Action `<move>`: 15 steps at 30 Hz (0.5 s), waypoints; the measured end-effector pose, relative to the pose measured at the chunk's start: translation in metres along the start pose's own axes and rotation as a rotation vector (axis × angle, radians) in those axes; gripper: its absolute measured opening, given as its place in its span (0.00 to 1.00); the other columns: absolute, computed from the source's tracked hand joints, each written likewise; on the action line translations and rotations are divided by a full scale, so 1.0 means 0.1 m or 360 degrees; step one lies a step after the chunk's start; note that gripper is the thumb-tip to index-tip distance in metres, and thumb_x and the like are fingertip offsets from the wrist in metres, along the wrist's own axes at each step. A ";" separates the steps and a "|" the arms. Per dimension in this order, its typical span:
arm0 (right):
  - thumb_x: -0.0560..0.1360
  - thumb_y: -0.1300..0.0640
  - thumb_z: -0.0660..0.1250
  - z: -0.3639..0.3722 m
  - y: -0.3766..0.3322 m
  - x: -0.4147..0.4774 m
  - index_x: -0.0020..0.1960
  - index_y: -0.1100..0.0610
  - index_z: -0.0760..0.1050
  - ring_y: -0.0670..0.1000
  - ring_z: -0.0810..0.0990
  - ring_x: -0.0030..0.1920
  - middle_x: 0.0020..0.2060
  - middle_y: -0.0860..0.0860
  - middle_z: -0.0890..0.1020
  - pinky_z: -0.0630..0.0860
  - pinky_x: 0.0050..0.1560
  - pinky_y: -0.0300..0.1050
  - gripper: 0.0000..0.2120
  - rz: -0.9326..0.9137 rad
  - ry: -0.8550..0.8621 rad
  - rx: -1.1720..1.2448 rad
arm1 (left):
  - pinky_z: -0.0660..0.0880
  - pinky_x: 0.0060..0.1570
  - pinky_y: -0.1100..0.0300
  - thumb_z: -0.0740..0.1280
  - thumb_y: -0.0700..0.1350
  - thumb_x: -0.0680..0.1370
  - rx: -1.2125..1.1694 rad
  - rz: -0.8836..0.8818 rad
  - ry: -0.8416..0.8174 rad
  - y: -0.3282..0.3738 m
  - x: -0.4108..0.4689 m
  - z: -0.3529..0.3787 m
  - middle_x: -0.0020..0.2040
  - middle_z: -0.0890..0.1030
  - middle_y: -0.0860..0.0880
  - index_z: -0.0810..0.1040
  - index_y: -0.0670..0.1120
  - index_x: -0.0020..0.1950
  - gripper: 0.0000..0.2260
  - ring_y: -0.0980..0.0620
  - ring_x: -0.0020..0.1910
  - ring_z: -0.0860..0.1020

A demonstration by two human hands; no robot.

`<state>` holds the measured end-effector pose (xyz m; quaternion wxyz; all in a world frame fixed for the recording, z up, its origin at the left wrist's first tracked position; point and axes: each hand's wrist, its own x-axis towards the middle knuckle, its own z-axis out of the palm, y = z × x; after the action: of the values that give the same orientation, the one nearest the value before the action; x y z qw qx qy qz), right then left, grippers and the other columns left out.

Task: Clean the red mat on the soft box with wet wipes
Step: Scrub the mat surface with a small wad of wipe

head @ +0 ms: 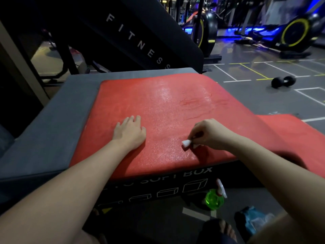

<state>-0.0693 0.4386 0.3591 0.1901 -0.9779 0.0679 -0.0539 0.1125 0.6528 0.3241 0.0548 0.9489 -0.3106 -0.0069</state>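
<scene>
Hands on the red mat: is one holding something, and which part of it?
The right hand pinches a small white wet wipe by one end, the rest poking out. The left hand holds nothing, resting flat on the red mat.

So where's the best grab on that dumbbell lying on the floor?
Take the short bar between the two heads, coming from straight above. The dumbbell lies on its side on the floor. Its round black heads look too wide to wrap, and they probably hold the narrower bar slightly off the ground, leaving room for fingers underneath.
</scene>
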 end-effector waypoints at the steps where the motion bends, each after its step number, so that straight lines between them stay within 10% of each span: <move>1: 0.68 0.63 0.75 0.04 0.01 0.09 0.45 0.52 0.86 0.45 0.79 0.40 0.39 0.47 0.84 0.69 0.38 0.30 0.09 0.0035 0.0065 -0.0005 | 0.67 0.67 0.44 0.55 0.50 0.82 -0.0015 -0.0003 0.0018 0.02 0.02 -0.01 0.68 0.75 0.42 0.70 0.43 0.64 0.15 0.41 0.70 0.71; 10: 0.69 0.64 0.74 0.27 0.23 0.94 0.47 0.56 0.86 0.55 0.74 0.47 0.42 0.54 0.75 0.70 0.44 0.47 0.09 0.0216 0.0497 -0.0032 | 0.70 0.58 0.47 0.57 0.47 0.81 -0.0035 0.0024 0.0182 0.01 0.27 0.00 0.59 0.79 0.41 0.72 0.43 0.58 0.11 0.39 0.60 0.76; 15: 0.67 0.64 0.75 0.14 0.24 1.20 0.48 0.54 0.86 0.54 0.80 0.43 0.42 0.54 0.83 0.69 0.39 0.40 0.11 0.0346 0.0236 -0.0034 | 0.73 0.54 0.45 0.61 0.47 0.81 -0.0111 0.0140 0.0364 -0.11 0.49 0.01 0.55 0.80 0.42 0.76 0.43 0.58 0.11 0.39 0.57 0.77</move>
<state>0.0485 0.4034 0.3466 0.1790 -0.9601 0.1880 -0.1044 0.1585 0.6324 0.3227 0.1231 0.9265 -0.3431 0.0930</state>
